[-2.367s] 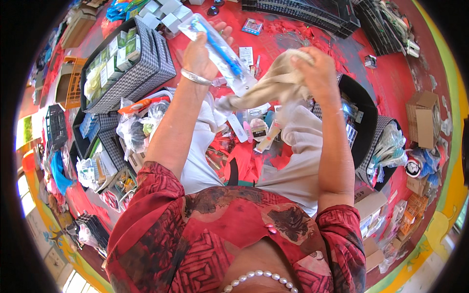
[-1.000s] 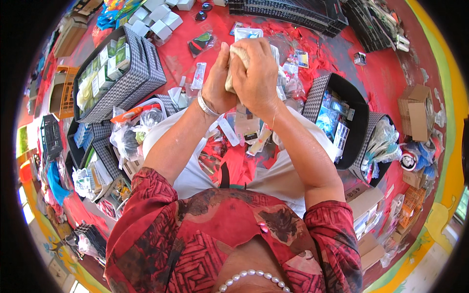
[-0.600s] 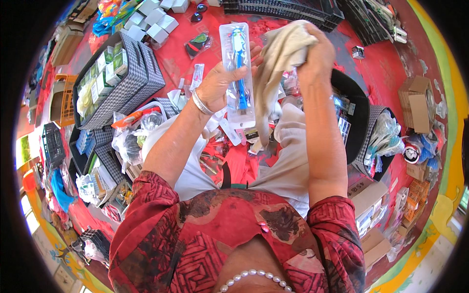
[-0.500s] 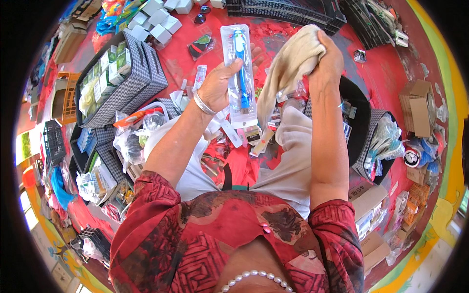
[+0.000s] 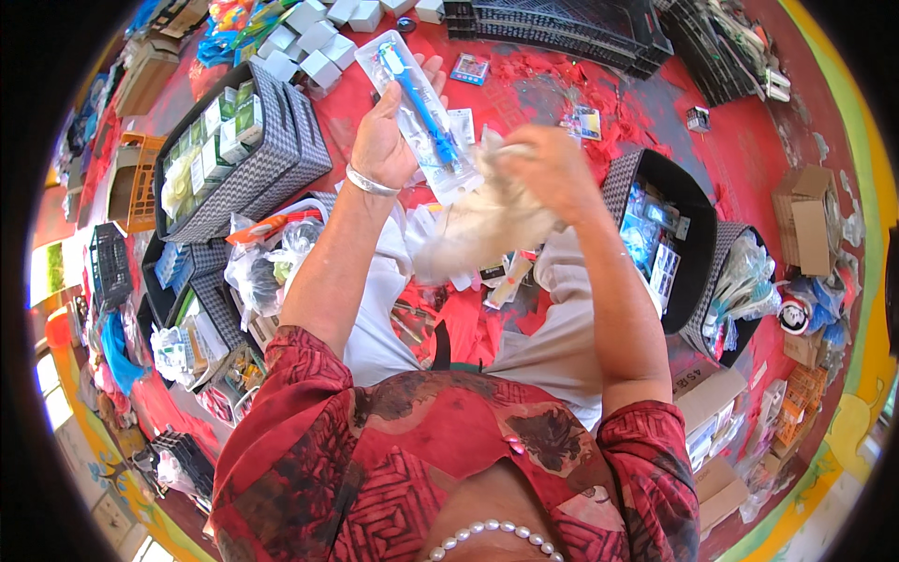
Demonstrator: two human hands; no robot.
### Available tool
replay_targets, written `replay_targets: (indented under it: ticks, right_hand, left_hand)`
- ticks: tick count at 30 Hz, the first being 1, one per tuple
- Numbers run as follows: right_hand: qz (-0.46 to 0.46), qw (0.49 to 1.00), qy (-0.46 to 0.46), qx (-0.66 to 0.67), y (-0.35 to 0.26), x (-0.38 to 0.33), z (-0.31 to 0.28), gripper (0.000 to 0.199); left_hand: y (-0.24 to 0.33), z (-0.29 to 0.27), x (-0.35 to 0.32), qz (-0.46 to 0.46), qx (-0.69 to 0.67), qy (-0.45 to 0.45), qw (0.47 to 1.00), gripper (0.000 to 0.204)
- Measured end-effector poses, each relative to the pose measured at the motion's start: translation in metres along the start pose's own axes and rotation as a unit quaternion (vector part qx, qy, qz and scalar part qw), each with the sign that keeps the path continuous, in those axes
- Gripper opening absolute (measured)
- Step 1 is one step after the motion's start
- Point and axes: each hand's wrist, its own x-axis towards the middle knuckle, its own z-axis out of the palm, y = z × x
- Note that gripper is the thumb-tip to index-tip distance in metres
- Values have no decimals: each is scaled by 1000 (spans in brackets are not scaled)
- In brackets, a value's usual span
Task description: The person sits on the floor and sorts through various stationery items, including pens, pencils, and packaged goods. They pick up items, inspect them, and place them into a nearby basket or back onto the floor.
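Observation:
In my left hand [image 5: 386,140] is a clear plastic packet [image 5: 461,182] with a blue pen-like stick [image 5: 423,110] inside. The thumb lies on the packet's edge and the fingers reach behind it, so the packet leans with its top to the left. My right hand [image 5: 551,169], smeared by motion, grips a beige cloth [image 5: 487,229]. The cloth hangs over my lap, and its upper part meets or overlaps the packet's lower end; whether they touch I cannot tell. Small packaged items lie partly hidden beneath the cloth.
Checked bins with green-and-white boxes [image 5: 220,131] stand to the left. A black-lined bin [image 5: 693,239] of blue packets is at right. White boxes [image 5: 318,42] and black crates [image 5: 562,33] line the far side of the red floor covering [image 5: 524,89].
The packet has shifted left and tilted from upright. My right hand has swung down and left, bringing the cloth from the upper right to the packet's lower end.

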Motion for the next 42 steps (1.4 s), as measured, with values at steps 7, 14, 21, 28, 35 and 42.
replay_targets:
  ticks: [7, 14, 21, 28, 35, 42]
  right_hand:
    - [181, 911, -57, 366, -7, 4, 14, 24]
    - [119, 953, -122, 250, -14, 3, 30, 23]
    - [-138, 937, 103, -304, -37, -9, 47, 20]
    - [-48, 996, -61, -43, -37, -3, 11, 31]
    - [13, 867, 16, 497, -29, -5, -39, 13]
    - [-254, 925, 202, 196, -53, 6, 42, 40]
  left_hand:
    - [0, 3, -3, -15, -41, -69, 997, 49]
    - [-2, 10, -6, -11, -17, -25, 999, 48]
    - [-9, 18, -7, 43, 143, 52, 987, 46]
    - [-2, 6, -6, -48, -13, -18, 999, 41]
    - [9, 2, -4, -109, -60, -117, 985, 46]
    - [-23, 6, -20, -144, -43, -100, 984, 46]
